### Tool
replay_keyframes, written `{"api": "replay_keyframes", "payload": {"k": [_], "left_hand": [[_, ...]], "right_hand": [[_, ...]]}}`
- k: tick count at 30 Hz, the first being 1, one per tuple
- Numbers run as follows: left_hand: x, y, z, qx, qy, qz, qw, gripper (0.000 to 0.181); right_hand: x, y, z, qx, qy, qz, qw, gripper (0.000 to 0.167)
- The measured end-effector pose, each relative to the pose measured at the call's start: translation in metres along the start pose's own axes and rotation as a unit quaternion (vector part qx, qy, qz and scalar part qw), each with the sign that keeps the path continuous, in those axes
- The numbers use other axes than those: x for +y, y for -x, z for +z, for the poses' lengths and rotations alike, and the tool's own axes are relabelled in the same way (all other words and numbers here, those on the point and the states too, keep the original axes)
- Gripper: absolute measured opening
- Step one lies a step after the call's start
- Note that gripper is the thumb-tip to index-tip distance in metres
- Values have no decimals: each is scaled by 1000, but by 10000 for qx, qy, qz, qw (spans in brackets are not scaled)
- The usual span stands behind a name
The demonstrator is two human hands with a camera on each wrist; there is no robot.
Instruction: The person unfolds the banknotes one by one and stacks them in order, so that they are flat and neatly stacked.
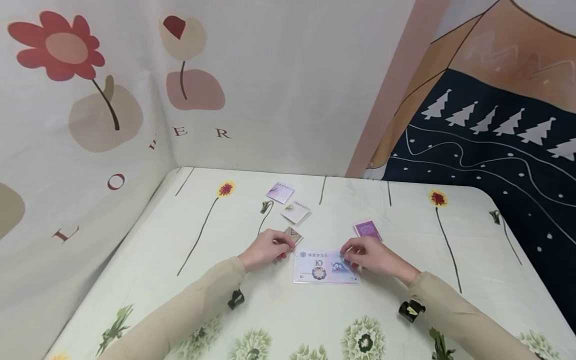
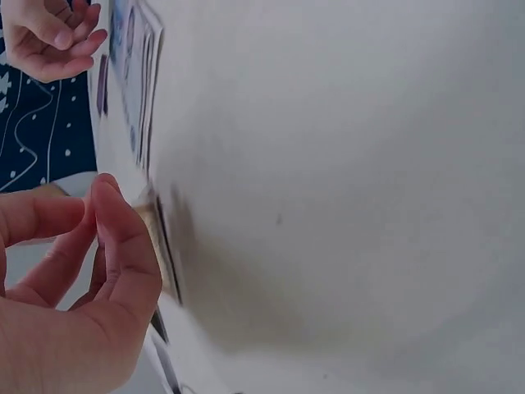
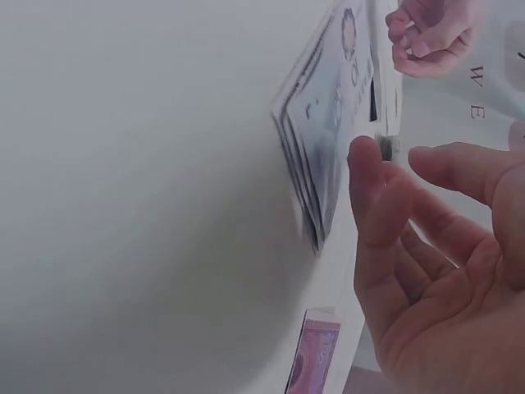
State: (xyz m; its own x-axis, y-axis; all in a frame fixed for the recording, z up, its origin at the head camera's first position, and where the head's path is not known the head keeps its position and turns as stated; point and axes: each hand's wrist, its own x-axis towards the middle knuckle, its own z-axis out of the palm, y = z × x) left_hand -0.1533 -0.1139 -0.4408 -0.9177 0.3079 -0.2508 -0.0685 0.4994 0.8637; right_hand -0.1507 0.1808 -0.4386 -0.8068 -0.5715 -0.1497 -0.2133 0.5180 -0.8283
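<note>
Pale flower-print wall [image 1: 288, 90], dark tree-print panel [image 1: 490, 160], floral tabletop [image 1: 292, 310]

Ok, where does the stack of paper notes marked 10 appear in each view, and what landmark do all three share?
Head: the stack of notes lies below and slightly right of the picture's centre.
Left wrist: the stack is at the top left, seen at a steep slant.
Right wrist: the stack is in the upper half, right of centre.
Shared landmark: the right hand, visible in all three views.

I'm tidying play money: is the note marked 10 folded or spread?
Spread: in the head view, the note shows its long printed face, with no fold visible.
</note>
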Motion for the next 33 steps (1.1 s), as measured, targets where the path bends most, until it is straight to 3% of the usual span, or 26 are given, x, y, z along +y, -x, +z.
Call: {"api": "replay_keyframes", "payload": {"k": [14,20,24,30,33], "left_hand": [[-4,-36,-34,1130,-256,-52,9933,24],[-15,-50,-49,1397,-162,-16,9901,26],[-21,-61,-56,1560,-102,-112,9876,27],[-25,-79,-66,1690,480,-200,9842,35],[-23,-88,-72,1769,567,-193,9824,38]], "right_hand": [[-1,-31,0,429,342,-49,9985,9],[-7,-47,1,587,654,113,9961,13],[-12,-57,1,676,875,-56,9938,15],[-21,-75,4,880,1033,-312,9903,15],[-26,-86,8,975,1071,-370,9888,15]]}}
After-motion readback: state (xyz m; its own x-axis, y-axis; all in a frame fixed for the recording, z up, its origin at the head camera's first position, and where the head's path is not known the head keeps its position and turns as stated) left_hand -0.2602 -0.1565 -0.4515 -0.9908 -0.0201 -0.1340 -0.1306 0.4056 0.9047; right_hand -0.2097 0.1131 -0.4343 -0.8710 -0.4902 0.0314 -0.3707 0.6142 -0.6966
